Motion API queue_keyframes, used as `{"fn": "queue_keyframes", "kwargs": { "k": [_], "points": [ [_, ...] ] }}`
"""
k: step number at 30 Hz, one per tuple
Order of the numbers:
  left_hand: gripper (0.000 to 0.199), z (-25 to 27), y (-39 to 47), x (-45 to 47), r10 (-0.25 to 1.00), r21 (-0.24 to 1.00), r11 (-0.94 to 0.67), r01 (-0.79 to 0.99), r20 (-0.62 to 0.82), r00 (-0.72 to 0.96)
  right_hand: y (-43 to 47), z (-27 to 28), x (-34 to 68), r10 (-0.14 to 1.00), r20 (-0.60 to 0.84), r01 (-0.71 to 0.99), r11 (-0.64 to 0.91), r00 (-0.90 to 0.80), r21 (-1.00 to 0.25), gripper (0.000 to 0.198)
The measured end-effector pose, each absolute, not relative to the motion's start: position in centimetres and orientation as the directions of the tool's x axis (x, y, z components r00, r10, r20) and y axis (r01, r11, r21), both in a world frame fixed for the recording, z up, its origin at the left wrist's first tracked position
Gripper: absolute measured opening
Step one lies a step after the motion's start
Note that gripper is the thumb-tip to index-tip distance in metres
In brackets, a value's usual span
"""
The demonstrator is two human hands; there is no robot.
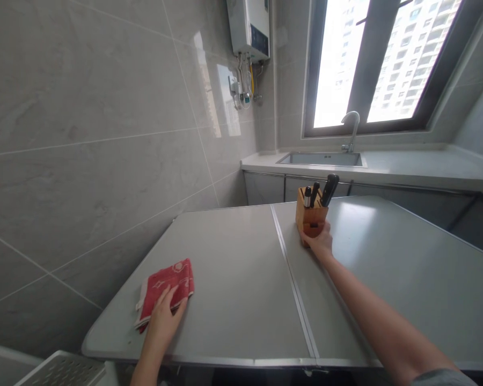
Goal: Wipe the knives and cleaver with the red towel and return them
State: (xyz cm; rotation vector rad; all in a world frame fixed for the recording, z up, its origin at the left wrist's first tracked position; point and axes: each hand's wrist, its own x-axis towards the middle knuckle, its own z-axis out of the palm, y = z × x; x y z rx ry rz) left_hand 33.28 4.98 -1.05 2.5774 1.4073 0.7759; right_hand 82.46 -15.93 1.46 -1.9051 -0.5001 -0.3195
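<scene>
A wooden knife block point(302, 217) stands on the far part of the table, right of the seam. Black-handled knives point(329, 188) and a tool with a black and silver handle point(307, 197) stick out of its top. Around the block's lower part my right hand point(321, 241) is closed, thumb on the left side and fingers on the right. A folded red cloth point(171, 280) with pale patterns and a white edge lies at the table's left. My left hand point(166, 316) rests on its near edge, fingers stretched out and thumb apart.
The pale table point(237, 321) has a metal strip point(292, 273) across it. Behind it runs a white counter with a sink point(324, 158) and a faucet point(351, 131). A tiled wall borders the left side. A white perforated basket point(70, 370) sits at lower left.
</scene>
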Motion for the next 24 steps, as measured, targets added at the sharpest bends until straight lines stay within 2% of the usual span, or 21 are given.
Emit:
{"fn": "queue_keyframes", "kwargs": {
  "k": [9, 14, 24],
  "points": [
    [0.048, -0.9, 4.4, 33.1, 0.819, 0.341, -0.563, 0.753, 0.352, 0.453, -15.6, 2.0, 82.4, 0.223, 0.423, 0.477, -0.327, 0.878, -0.816, 0.094],
    [0.053, -1.2, 4.4, 32.8, 0.814, 0.34, -0.572, 0.747, 0.352, 0.463, -15.8, 1.7, 82.1, 0.187, 0.361, 0.405, -0.351, 0.914, -0.844, 0.098],
    [0.04, -0.3, 3.7, 33.9, 0.808, 0.196, -0.54, 0.818, 0.395, 0.438, -16.3, 2.3, 81.8, 0.222, 0.318, 0.38, -0.346, 0.922, -0.858, 0.101]
  ]
}}
